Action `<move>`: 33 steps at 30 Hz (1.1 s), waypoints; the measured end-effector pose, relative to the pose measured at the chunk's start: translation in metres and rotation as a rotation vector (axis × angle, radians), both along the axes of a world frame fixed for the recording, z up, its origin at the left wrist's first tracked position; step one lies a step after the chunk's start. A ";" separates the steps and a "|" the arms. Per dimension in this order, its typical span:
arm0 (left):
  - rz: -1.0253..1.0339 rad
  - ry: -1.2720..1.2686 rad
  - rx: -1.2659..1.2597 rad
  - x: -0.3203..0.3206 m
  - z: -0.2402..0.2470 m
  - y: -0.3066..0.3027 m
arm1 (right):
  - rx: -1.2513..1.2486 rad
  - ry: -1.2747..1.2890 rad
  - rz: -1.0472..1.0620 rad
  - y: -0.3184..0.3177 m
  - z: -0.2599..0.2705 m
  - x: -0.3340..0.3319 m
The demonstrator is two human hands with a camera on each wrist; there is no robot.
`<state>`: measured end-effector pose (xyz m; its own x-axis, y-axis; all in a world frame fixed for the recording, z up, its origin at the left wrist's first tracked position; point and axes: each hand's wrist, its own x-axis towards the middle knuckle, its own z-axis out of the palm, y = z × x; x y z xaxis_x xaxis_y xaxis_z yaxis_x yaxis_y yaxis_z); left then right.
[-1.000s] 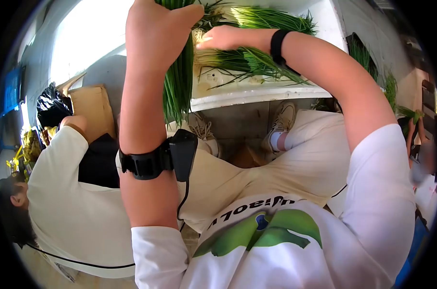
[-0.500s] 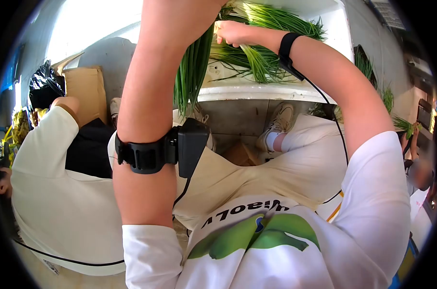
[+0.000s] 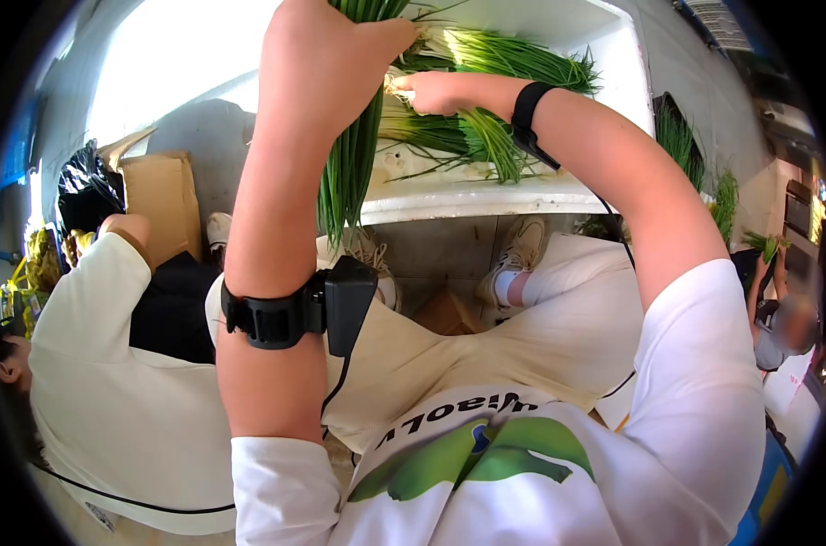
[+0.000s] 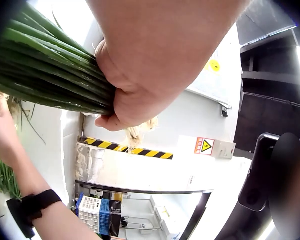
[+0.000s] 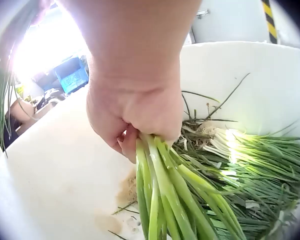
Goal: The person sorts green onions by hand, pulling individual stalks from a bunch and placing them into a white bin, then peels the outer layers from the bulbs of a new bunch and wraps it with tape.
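My left hand point(image 3: 317, 73), in the head view, grips a thick bundle of scallions point(image 3: 351, 177) whose long green leaves hang down towards me. Pale roots point(image 4: 135, 136) poke out beyond that hand in the left wrist view. Close beside it, my right hand point(image 3: 438, 93) holds a small bunch of scallions point(image 5: 162, 195) by the pale root end, its fingers curled round the stalks. The leaves of this bunch spread over the white box point(image 3: 467, 205). More scallions point(image 3: 522, 59) lie in the box, roots to the left, behind the right hand.
To the left sits another person in a white top point(image 3: 94, 300), near a cardboard box point(image 3: 161, 205) and a black plastic bag point(image 3: 90, 187). A dark container of greens point(image 3: 679, 136) stands right of the white box. Further right, a person holds greens point(image 3: 766, 244).
The small bunch in my right hand has come away from the scallions under the wrist and its leaves now point down towards me. The left hand keeps its grip on the thick bundle.
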<state>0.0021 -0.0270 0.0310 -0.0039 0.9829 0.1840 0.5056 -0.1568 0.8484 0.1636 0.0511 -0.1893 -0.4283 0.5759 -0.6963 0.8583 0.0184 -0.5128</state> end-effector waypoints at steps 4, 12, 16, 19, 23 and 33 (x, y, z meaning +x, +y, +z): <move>-0.024 0.066 -0.128 -0.012 -0.023 0.019 | -0.172 0.122 -0.166 0.009 0.032 0.008; -0.035 -0.058 -0.294 -0.005 -0.058 0.030 | 0.267 0.176 0.016 0.018 0.103 0.042; -0.091 -0.205 -0.319 0.009 -0.075 0.034 | 0.357 0.158 -0.079 -0.002 0.160 0.060; -0.178 -0.417 -0.387 0.022 -0.075 0.033 | 0.476 0.173 -0.067 -0.008 0.170 0.074; -0.296 -0.545 -0.380 0.039 -0.077 0.031 | 0.595 0.332 -0.125 -0.021 0.179 0.079; -0.409 -0.661 -0.404 0.049 -0.070 0.029 | 0.564 0.535 -0.199 -0.035 0.192 0.089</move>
<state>0.0510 0.0023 -0.0387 0.3805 0.9200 -0.0941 -0.1395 0.1577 0.9776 0.2525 0.0158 0.0031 -0.4741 0.8805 -0.0068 0.5127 0.2698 -0.8150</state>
